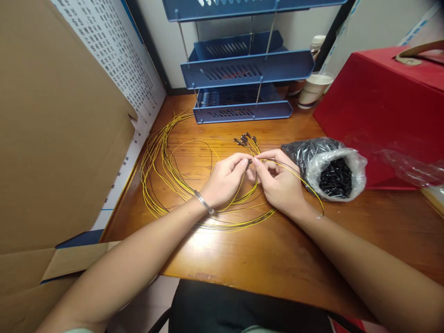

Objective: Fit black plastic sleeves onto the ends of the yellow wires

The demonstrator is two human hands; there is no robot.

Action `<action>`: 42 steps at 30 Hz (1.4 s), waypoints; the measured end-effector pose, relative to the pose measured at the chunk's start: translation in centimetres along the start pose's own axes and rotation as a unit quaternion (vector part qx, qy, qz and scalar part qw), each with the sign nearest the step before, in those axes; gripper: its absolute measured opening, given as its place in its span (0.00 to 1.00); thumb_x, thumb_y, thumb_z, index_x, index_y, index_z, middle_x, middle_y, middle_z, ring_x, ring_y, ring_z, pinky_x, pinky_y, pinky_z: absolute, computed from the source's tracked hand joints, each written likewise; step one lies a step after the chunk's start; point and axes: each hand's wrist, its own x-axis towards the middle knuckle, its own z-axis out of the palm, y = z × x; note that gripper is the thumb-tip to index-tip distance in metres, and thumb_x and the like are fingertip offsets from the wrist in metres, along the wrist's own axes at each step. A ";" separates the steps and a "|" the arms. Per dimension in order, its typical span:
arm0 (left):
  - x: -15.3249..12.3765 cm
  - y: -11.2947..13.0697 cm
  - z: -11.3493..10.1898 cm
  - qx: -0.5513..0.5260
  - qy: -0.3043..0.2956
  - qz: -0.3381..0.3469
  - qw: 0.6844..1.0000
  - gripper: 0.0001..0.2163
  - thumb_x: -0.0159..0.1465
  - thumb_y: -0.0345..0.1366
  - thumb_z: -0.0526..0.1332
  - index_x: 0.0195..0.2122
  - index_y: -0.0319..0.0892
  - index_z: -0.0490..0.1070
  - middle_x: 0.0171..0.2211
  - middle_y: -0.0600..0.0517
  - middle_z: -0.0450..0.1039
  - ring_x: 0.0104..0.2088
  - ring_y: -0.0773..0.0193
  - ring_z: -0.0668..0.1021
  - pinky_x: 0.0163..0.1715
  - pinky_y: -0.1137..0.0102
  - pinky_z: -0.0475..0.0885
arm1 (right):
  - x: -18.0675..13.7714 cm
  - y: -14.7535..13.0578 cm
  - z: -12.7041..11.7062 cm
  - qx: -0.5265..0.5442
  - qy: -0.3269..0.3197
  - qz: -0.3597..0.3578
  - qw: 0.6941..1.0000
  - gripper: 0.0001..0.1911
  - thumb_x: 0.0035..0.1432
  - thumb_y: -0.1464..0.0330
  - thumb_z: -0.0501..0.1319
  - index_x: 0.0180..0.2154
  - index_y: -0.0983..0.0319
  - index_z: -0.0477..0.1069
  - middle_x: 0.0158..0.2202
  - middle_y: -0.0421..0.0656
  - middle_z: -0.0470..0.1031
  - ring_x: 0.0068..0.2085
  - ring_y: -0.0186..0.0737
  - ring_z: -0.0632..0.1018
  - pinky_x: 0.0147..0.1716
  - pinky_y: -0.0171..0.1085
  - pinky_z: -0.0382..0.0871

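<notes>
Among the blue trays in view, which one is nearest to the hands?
The lowest blue tray: it alone stands on the wooden tabletop, while the middle tray and top tray are raised on rods.

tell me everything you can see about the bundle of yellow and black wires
The wire bundle is many thin, plastic-looking yellow and black strands lying in loose, overlapping loops on the wooden table, partly hidden by the left forearm. Small dark connectors cap a cluster of ends just beyond the left hand and right hand, which pinch a wire between them. One length arcs to the right.
</notes>
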 end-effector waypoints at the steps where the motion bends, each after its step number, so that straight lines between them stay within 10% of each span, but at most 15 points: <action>1: 0.0 0.0 0.0 -0.003 0.000 0.001 1.000 0.11 0.71 0.36 0.54 0.44 0.37 0.74 0.29 0.52 0.76 0.35 0.65 0.79 0.42 0.71 0.72 | 0.0 0.1 0.0 0.000 -0.001 -0.001 1.000 0.08 0.63 0.62 0.63 0.36 0.59 0.68 0.20 0.35 0.73 0.19 0.31 0.70 0.19 0.33 0.59; 42: -0.5 0.4 -0.3 0.201 0.042 0.033 0.978 0.11 0.71 0.36 0.54 0.47 0.41 0.75 0.31 0.52 0.80 0.33 0.64 0.80 0.37 0.71 0.71 | -0.1 -0.1 -0.3 -0.034 -0.013 0.008 0.999 0.07 0.62 0.63 0.64 0.37 0.59 0.70 0.21 0.34 0.69 0.21 0.32 0.70 0.22 0.35 0.60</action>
